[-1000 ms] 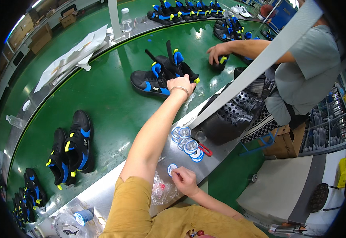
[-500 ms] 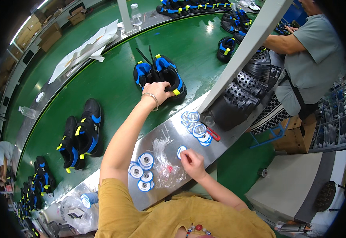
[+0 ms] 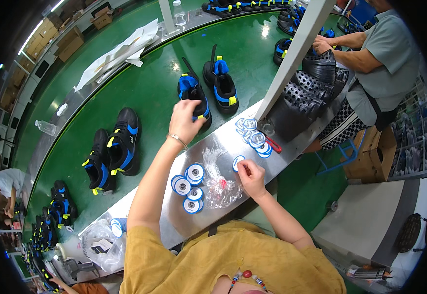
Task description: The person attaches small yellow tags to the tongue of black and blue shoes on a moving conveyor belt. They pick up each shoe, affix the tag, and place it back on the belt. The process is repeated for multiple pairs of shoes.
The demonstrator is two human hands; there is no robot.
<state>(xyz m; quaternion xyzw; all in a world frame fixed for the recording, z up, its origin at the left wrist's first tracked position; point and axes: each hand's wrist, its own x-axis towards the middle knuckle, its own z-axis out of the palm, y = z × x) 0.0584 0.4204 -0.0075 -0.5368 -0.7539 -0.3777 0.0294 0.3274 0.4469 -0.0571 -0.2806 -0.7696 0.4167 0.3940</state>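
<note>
My left hand (image 3: pixel 184 120) reaches over the steel ledge (image 3: pixel 223 142) onto the green belt (image 3: pixel 149 88) and grips the heel of a black and blue shoe (image 3: pixel 190 90). Its mate (image 3: pixel 221 84) stands right beside it. My right hand (image 3: pixel 253 177) rests over the ledge and pinches a small round white and blue disc (image 3: pixel 237 162) between the fingertips. A crumpled clear plastic bag (image 3: pixel 218 183) lies just left of that hand. Several more discs (image 3: pixel 188 185) lie in a cluster by my left forearm.
Another heap of discs (image 3: pixel 252 134) sits at the foot of a white post (image 3: pixel 292 54). Black perforated parts (image 3: pixel 306 88) lie before a co-worker (image 3: pixel 380 63) at the upper right. More shoe pairs (image 3: pixel 113 149) ride the belt. White paper sheets (image 3: pixel 115 54) lie beyond it.
The shoe pair has drifted left along the belt and my left hand has followed it, staying on the shoe. My right hand keeps the disc over the ledge.
</note>
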